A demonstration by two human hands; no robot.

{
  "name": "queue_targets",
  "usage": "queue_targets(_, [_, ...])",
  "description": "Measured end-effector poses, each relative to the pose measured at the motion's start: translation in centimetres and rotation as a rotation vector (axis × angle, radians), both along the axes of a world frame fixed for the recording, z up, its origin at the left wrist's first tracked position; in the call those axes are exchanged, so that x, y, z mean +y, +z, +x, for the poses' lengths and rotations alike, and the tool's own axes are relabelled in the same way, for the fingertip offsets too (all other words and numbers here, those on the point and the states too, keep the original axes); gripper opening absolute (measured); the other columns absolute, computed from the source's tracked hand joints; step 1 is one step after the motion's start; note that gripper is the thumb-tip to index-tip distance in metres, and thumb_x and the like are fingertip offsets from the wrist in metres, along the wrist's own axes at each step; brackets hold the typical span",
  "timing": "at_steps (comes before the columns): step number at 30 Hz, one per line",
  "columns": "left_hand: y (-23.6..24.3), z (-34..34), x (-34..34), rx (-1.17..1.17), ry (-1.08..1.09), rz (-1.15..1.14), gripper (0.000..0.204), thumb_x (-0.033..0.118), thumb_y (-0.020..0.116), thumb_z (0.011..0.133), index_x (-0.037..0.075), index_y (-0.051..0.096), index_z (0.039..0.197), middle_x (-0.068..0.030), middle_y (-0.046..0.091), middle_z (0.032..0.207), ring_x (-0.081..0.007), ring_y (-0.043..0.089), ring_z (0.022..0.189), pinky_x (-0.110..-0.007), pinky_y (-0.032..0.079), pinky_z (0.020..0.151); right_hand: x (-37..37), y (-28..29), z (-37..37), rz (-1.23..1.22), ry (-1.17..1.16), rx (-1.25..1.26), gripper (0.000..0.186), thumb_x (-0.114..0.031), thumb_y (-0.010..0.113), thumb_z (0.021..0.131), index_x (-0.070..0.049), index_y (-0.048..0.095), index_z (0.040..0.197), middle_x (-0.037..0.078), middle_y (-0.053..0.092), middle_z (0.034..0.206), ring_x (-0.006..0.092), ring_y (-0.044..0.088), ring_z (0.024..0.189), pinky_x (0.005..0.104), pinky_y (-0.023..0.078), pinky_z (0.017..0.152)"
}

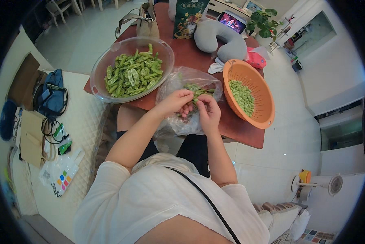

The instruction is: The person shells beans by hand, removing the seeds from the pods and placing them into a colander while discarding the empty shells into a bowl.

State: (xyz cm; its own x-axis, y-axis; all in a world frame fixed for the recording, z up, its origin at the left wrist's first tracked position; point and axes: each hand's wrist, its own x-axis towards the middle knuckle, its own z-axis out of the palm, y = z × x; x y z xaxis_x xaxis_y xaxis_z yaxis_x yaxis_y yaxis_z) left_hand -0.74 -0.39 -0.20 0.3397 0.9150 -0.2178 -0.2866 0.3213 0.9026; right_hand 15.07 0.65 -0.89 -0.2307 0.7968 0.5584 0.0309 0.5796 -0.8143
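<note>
Clear bowl (105, 61): stood at the desk's left corner, piled with split green pods, apparently emptied shells.
Desk (247, 136): reddish-brown wood, carried bowl, bag and colander.
Left hand (175, 102): grip pressed together, fingertips pinching one end of a bean pod at the bag's mouth.
Bean pod (194, 99): held between both hands just above the bag, mostly hidden by fingers; green, small, evidently light.
Handling of pod: judged soft-walled yet springy, likely to bend before snapping; skin probably slightly fuzzy, so not very slippery; best taken at both tips with the seam turned up, thumbs pressing along it.
Beans inside: judged smooth and apt to pop out or roll, easily bruised under hard squeezing.
Plastic bag (178, 124): thin, clear, crumpled, lay at the near desk edge between bowl and colander, with more unshelled pods (201, 88) inside; limp, no use as a handle.
Right hand (209, 115): grip closed, thumb and fingers pinching the pod's other end, touching the left fingers.
Orange colander (268, 105): sat right of the bag, with a heap of pale green shelled beans (242, 96).
</note>
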Motion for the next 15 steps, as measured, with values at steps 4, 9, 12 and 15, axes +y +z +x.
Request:
queue_targets(4, [-0.6, -0.1, 0.1, 0.017, -0.01, 0.052, 0.026, 0.021, 0.043, 0.094, 0.002, 0.046, 0.111, -0.0013, 0.052, 0.072, -0.0067, 0.048, 0.052, -0.02, 0.042, 0.044, -0.6, 2.2, 1.9, -0.064, -0.051, 0.113, 0.011, 0.004, 0.058, 0.08, 0.001, 0.057, 0.091, 0.007, 0.059, 0.093, 0.0114, 0.055, 0.08, 0.0232, 0.045, 0.07])
queue_targets(9, [-0.2, -0.4, -0.4, 0.024, 0.012, 0.022, 0.033, 0.015, 0.048, 0.091, 0.0, 0.038, 0.118, -0.003, 0.052, 0.078, -0.0067, 0.049, 0.055, -0.021, 0.043, 0.045, -0.2, 7.1, 6.0, 0.229, -0.441, -0.022, 0.009, 0.001, 0.056, 0.084, 0.0, 0.057, 0.093, 0.006, 0.061, 0.097, 0.0108, 0.053, 0.084, 0.0238, 0.043, 0.08])
queue_targets(12, [-0.5, -0.4, -0.1, -0.002, -0.017, 0.049, 0.031, 0.014, 0.048, 0.09, 0.0, 0.038, 0.116, -0.0034, 0.052, 0.078, -0.0069, 0.05, 0.055, -0.02, 0.043, 0.046, 0.8, 8.3, 8.7, 0.179, -0.564, -0.093, 0.007, 0.001, 0.056, 0.084, 0.0, 0.058, 0.091, 0.007, 0.061, 0.097, 0.0118, 0.053, 0.085, 0.0247, 0.043, 0.08])
queue_targets(15, [-0.3, -0.1, -0.2, -0.026, 0.002, 0.034, 0.026, 0.015, 0.048, 0.091, 0.001, 0.04, 0.112, -0.0046, 0.052, 0.078, -0.0075, 0.049, 0.055, -0.02, 0.042, 0.044, 1.6, 7.8, 9.9, 0.269, -0.623, -0.364, 0.012, 0.003, 0.058, 0.079, -0.001, 0.06, 0.09, 0.01, 0.062, 0.094, 0.0212, 0.057, 0.086, 0.0293, 0.044, 0.079])
